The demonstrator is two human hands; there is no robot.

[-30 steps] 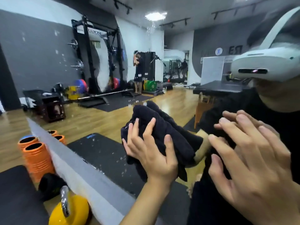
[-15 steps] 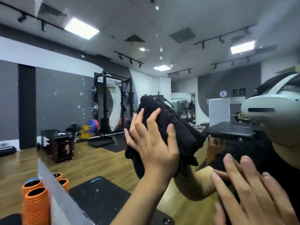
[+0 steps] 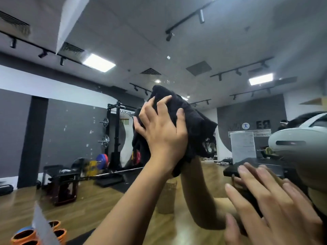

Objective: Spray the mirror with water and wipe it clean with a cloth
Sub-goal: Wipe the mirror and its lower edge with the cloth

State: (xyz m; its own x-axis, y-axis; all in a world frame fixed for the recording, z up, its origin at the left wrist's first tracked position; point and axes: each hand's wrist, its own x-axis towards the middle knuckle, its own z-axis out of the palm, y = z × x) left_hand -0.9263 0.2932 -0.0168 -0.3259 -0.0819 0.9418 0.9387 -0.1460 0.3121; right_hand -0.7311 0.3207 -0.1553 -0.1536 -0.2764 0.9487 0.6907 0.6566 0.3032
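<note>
While the left hand is pressing a bunched black cloth flat against the mirror, its fingers are spreading wide over the fabric, thumb out to the right side, palm bearing on the wad rather than pinching it. Cloth is bulging above and to the right of the fingertips and hanging down past the heel of the palm. Droplets are sitting on the glass well to the left of those fingers, more specks up above them. The right hand is laying open against the glass low on the right, fingers straight and slightly fanned, holding nothing; its reflected fingertips are meeting it. Reflection of the forearm is showing between the two hands. A white headset is reflecting just above the right fingertips. Orange rollers are sitting far down-left. Spray bottle not in view.
</note>
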